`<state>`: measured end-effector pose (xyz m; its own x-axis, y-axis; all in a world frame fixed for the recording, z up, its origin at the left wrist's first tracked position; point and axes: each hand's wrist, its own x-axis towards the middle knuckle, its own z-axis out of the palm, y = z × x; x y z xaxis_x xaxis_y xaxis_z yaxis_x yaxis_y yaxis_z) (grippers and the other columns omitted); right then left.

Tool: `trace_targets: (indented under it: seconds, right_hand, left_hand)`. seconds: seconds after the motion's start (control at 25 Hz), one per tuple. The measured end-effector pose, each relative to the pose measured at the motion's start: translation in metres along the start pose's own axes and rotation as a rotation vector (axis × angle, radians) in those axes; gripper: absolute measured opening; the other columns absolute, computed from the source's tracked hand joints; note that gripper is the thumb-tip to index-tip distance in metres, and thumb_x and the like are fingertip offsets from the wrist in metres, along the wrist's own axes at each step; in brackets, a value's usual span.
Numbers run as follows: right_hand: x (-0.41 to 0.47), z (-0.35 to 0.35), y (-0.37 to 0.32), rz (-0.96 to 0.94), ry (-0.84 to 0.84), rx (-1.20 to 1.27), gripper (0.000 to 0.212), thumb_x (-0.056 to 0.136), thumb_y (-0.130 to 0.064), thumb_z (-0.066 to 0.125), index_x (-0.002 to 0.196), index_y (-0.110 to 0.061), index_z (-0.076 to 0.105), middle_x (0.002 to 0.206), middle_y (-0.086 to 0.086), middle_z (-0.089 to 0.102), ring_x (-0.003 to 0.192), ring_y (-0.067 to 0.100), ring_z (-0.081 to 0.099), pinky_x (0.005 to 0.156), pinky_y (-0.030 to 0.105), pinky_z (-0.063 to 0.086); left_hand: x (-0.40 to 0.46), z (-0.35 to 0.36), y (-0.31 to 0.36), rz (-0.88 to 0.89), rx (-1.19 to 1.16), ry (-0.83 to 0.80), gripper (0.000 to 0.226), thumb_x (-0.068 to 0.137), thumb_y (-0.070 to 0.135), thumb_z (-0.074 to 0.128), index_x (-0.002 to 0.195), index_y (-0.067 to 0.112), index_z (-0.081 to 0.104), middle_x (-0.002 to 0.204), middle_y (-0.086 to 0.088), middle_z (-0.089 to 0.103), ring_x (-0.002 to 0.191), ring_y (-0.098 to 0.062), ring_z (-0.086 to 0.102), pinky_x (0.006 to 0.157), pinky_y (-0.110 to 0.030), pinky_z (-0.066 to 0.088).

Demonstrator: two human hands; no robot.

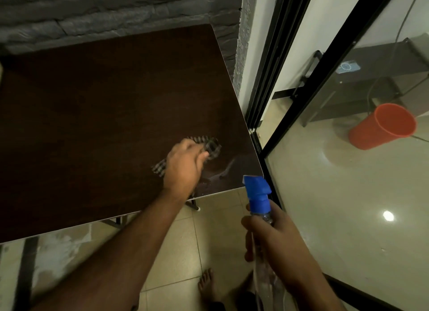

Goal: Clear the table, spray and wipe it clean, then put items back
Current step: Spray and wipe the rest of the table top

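A grey brick wall (116, 6) stands left of the glass partition (348, 171) — beige floor tiles (181, 252) below.

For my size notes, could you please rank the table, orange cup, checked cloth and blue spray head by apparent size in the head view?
1. table
2. orange cup
3-4. checked cloth and blue spray head: unsure; the hand hides part of the cloth.

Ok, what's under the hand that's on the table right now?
A checkered cloth lies under the left hand, pressed against the dark table. Its ends stick out on both sides; the middle is covered by the hand. A wet streak shows beside it.
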<state>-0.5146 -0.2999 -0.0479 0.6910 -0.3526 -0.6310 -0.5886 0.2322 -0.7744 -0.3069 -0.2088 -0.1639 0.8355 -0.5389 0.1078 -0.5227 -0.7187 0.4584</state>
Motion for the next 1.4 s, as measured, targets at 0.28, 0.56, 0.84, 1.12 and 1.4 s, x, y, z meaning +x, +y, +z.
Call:
trace_targets:
  seconds: [0.28,0.56,0.84,1.12,1.4]
  right_hand:
    - [0.0,-0.004,0.001,-0.015,-0.076,-0.016,0.018,0.089,-0.011,0.062,0.104,-0.02,0.057,0.066,0.009,0.058,0.055,0.018,0.057,0.054,0.024,0.053]
    - [-0.005,-0.016,0.004,-0.015,-0.097,0.015,0.027,0.074,-0.026,0.063,0.099,-0.019,0.059,0.064,0.007,0.057,0.054,0.018,0.057,0.054,0.024,0.052]
    - [0.0,-0.043,0.006,-0.033,-0.06,0.036,0.022,0.081,-0.022,0.065,0.101,-0.015,0.058,0.062,0.008,0.055,0.053,0.019,0.055,0.05,0.019,0.048]
    - [0.004,-0.054,-0.002,-0.036,-0.11,0.064,0.017,0.084,-0.018,0.065,0.099,-0.015,0.058,0.064,0.008,0.054,0.056,0.021,0.055,0.054,0.028,0.053]
    - [0.004,-0.062,0.007,0.001,-0.111,0.058,0.035,0.069,-0.029,0.062,0.1,-0.014,0.057,0.063,0.009,0.055,0.056,0.022,0.055,0.057,0.032,0.054]
  left_hand:
    - [-0.012,-0.013,-0.023,0.03,0.087,-0.042,0.027,0.091,0.026,0.06,0.114,0.014,0.067,0.102,-0.005,0.057,0.092,-0.024,0.053,0.079,-0.036,0.045]
    - [-0.063,-0.006,0.006,0.025,0.05,-0.097,0.029,0.091,0.029,0.06,0.118,0.019,0.064,0.11,0.0,0.055,0.1,-0.017,0.051,0.082,-0.031,0.044]
    - [-0.005,-0.001,0.014,-0.217,0.085,0.004,0.027,0.089,0.027,0.062,0.113,0.015,0.064,0.108,-0.005,0.054,0.097,-0.023,0.055,0.083,-0.034,0.046]
    - [-0.007,0.0,0.012,-0.092,0.098,-0.05,0.029,0.09,0.029,0.061,0.115,0.016,0.065,0.107,-0.003,0.056,0.096,-0.022,0.055,0.082,-0.033,0.045]
    - [-0.018,0.037,0.081,0.049,-0.007,-0.123,0.025,0.089,0.028,0.062,0.112,0.019,0.065,0.103,0.0,0.054,0.094,-0.017,0.051,0.078,-0.03,0.045]
